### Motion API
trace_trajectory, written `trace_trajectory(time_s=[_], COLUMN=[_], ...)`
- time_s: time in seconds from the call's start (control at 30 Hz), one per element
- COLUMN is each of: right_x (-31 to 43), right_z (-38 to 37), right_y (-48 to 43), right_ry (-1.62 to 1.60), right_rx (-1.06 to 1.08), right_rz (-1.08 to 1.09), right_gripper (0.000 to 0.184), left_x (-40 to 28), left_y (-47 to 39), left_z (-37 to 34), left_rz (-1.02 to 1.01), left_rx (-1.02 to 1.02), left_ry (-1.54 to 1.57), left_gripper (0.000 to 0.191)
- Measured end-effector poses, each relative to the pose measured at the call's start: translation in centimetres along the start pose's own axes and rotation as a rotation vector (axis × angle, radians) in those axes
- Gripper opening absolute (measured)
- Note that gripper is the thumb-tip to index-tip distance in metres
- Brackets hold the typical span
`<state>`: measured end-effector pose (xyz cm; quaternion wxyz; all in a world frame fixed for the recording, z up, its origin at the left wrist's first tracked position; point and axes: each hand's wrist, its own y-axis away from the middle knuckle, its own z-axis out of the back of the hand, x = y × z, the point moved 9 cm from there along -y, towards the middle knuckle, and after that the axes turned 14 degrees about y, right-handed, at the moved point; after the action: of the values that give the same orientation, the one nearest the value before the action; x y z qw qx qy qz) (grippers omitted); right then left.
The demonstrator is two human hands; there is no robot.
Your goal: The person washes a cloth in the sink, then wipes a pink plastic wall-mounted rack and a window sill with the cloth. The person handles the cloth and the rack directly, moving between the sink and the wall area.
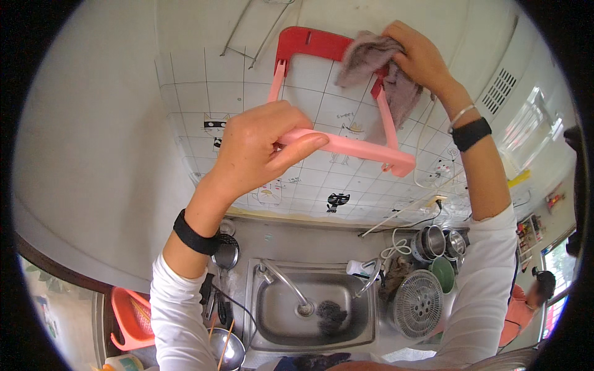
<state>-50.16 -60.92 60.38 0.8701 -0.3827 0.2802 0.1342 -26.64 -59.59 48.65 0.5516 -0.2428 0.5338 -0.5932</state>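
Observation:
My left hand (264,143) is closed around the pink bar of a red and pink plastic folding rack or stand (320,44), raised in front of the tiled wall. My right hand (417,55) grips a greyish-purple cloth (371,53) against the red part, at its upper right corner. The cloth hangs down beside one pink leg and hides part of that corner. Below both hands lies a stainless steel sink (274,324) with a curved faucet (287,283) and a dark scouring pad or clump (330,315) in its basin.
Left of the sink are a slotted ladle (226,252), a metal bowl (227,348) and an orange plastic basket (132,320). To the right stand metal pots (434,241), a green bowl (442,274) and a round strainer (417,303). Cords hang along the wall. A person (522,310) is at far right.

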Motion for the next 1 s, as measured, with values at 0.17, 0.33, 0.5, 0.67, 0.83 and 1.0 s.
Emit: trace_trajectory(time_s=[0.17,0.33,0.5,0.67,0.83,1.0], right_x=[1.5,5.9,9.5,5.6,-0.4,0.2], right_z=[-0.3,-0.9,-1.4,-1.4,-1.9,-0.9], right_y=[1.1,-3.4,-7.2,-3.6,2.3,1.9], right_ry=[-0.025,0.071,0.080,-0.005,0.054,0.092], right_rx=[-0.091,-0.041,-0.114,-0.107,0.101,0.076], right_rz=[-0.002,-0.037,0.121,0.106,-0.075,-0.037], right_gripper=[0.035,0.042,0.043,0.045,0.044,0.042], left_x=[0.3,0.5,0.3,0.5,0.4,0.5], left_y=[0.0,-0.1,-0.2,-0.1,0.0,-0.1], left_z=[-0.3,-0.4,-0.3,0.0,-0.4,-0.6], left_rz=[-0.049,-0.016,-0.015,0.035,0.051,0.017], left_rx=[0.004,0.007,0.035,0.036,0.076,0.062], left_ry=[-0.004,-0.056,-0.031,-0.055,-0.046,-0.065], left_gripper=[0.020,0.026,0.022,0.026,0.022,0.022])
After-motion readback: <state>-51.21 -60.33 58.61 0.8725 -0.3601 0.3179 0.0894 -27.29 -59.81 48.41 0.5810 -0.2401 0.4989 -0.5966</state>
